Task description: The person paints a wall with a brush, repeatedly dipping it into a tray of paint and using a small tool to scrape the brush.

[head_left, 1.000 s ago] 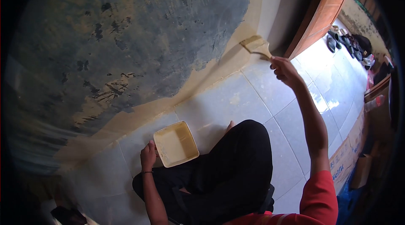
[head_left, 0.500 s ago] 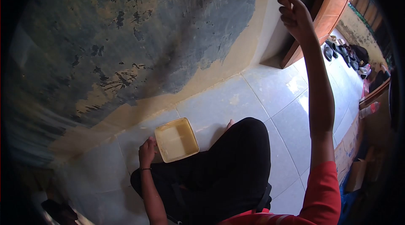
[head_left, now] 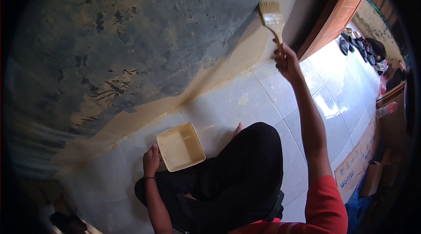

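My right hand is closed around the handle of a paintbrush, held up at the wall's right edge. The brush's wide pale bristles point upward against the beige strip beside the grey paint. My left hand grips the left side of a square cream-yellow tub; its fingertips are partly hidden behind the tub. Cream-coloured residue coats the inside of the tub, which is tilted by my folded legs. The wall has patchy dark grey paint with beige along its lower and right edges.
Pale grey tiles cover the floor around my black-trousered legs. A reddish-brown door frame stands at the right. Beyond it lie several dark sandals. Flattened cardboard and a plastic bottle are at the right.
My right hand has come down and left, bringing the whole paintbrush into view at the wall's right edge. My left hand and the tub stay nearly in place.
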The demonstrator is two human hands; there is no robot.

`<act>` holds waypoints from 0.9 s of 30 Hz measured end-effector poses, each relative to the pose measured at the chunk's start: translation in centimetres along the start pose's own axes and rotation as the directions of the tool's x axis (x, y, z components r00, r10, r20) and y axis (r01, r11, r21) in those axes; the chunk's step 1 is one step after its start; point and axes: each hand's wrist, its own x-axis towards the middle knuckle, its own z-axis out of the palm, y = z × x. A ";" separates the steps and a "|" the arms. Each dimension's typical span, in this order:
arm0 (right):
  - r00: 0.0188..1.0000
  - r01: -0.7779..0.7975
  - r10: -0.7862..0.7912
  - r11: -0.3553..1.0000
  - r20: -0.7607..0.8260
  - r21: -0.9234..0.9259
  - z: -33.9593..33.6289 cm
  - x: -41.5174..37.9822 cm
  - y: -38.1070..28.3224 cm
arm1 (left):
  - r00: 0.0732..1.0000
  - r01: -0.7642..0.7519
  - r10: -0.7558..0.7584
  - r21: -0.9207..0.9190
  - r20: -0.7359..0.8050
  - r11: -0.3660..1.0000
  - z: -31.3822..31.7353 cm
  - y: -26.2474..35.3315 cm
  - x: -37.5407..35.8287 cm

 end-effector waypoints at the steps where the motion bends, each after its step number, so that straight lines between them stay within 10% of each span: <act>1: 0.999 -0.033 0.033 0.999 -0.017 0.006 -0.8 -0.5 1.2 | 1.000 0.000 0.000 0.004 0.004 1.000 0.1 0.1 0.0; 27: 0.789 -0.554 0.459 0.819 -0.408 -0.151 -10.1 -4.4 15.3 | 0.993 0.115 -0.115 0.020 -0.008 0.993 0.9 -1.6 1.9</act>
